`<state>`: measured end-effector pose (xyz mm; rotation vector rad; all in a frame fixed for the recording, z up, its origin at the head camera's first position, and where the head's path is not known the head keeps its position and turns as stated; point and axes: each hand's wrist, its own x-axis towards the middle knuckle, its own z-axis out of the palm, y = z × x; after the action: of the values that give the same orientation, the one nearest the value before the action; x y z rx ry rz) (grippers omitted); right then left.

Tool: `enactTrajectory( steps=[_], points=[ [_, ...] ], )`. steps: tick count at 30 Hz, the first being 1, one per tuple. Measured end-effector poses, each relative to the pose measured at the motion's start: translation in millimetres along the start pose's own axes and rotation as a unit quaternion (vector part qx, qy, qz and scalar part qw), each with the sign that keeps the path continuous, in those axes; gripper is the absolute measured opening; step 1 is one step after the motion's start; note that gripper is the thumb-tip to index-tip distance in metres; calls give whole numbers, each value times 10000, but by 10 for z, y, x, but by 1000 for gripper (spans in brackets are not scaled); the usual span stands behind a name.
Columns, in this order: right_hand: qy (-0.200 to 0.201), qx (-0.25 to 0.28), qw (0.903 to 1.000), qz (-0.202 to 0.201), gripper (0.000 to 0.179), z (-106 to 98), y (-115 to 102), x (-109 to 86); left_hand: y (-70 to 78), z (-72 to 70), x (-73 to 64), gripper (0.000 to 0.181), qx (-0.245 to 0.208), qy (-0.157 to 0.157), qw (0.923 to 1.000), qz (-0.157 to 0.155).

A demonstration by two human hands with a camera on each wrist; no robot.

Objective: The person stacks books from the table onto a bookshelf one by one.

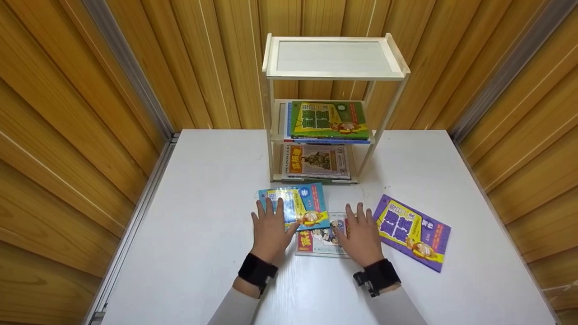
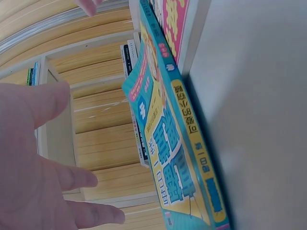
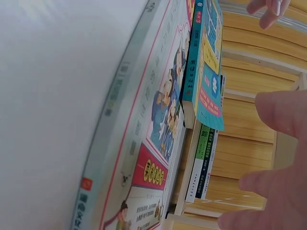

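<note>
Zero gripping here: left hand (image 1: 271,232) spread wide over the blue book (image 1: 295,205) just in front of the rack (image 1: 336,56), right hand (image 1: 363,237) likewise over the comic book (image 1: 321,241), farther out from it. Blue book overlaps the comic book (probably what props its near edge). Purple book (image 1: 413,232) lies off the rack's front right.

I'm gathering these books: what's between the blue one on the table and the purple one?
The right hand and part of the comic, which the blue book partly overlaps; the head view shows this.
</note>
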<state>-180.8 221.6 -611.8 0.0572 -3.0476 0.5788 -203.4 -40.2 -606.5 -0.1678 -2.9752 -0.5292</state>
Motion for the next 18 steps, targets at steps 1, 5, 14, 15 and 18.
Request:
enactTrajectory(
  steps=[1, 5, 14, 15, 18],
  points=[
    [-8, -2, 10000, -3, 86, 9, -4, -4, 2, 6, -7, 91, -22, -11, 10000, -17],
    [-21, 32, 10000, 10, 87, 30, -9, -13, 7, 25, -24, 91, -140, -64, 9998, -99],
    [18, 169, 9999, -9, 87, 59, -38, -3, -15, 50, -52, 89, -249, -70, 9995, -200],
    [18, 171, 9999, -13, 87, 60, -45, -1, -17, 52, -55, 88, -255, -76, 9994, -203],
    [37, 185, 9998, -27, 87, 66, -63, 9, -21, 51, -66, 88, -310, -36, 9994, -161]
  ],
)
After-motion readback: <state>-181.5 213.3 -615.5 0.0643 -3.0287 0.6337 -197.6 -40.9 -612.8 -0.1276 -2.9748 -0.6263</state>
